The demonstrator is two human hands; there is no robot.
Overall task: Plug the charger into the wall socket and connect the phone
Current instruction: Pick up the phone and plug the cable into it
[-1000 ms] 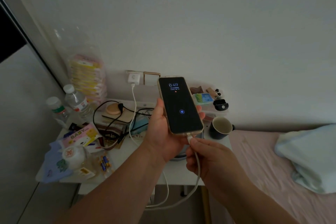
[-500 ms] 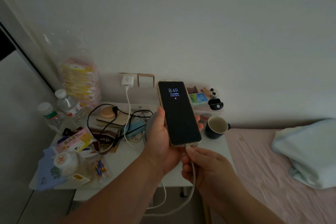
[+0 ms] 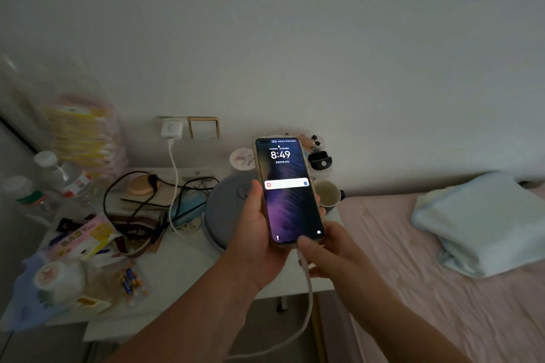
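My left hand [image 3: 256,240] grips the phone [image 3: 290,191] upright over the table's right side. Its screen is lit with a purple lock screen reading 8:49. A white cable [image 3: 306,280] runs from the phone's bottom edge down past the table edge. My right hand [image 3: 330,253] touches the phone's lower right corner with the thumb on the bottom edge, just above the cable plug. The white charger [image 3: 171,130] sits in the wall socket [image 3: 203,127] plate, and its cable hangs down onto the table.
The white table [image 3: 182,268] is cluttered: water bottles [image 3: 63,177], black cords [image 3: 138,203], a grey round lid [image 3: 227,209], a dark mug [image 3: 327,194], packets and a small jar. A bed with a pink sheet [image 3: 442,289] and pale blue pillow [image 3: 483,221] lies at right.
The phone screen has gone from the dark always-on display to a bright lock screen with a notification. My right hand has shifted from pinching the plug up to the phone's bottom corner.
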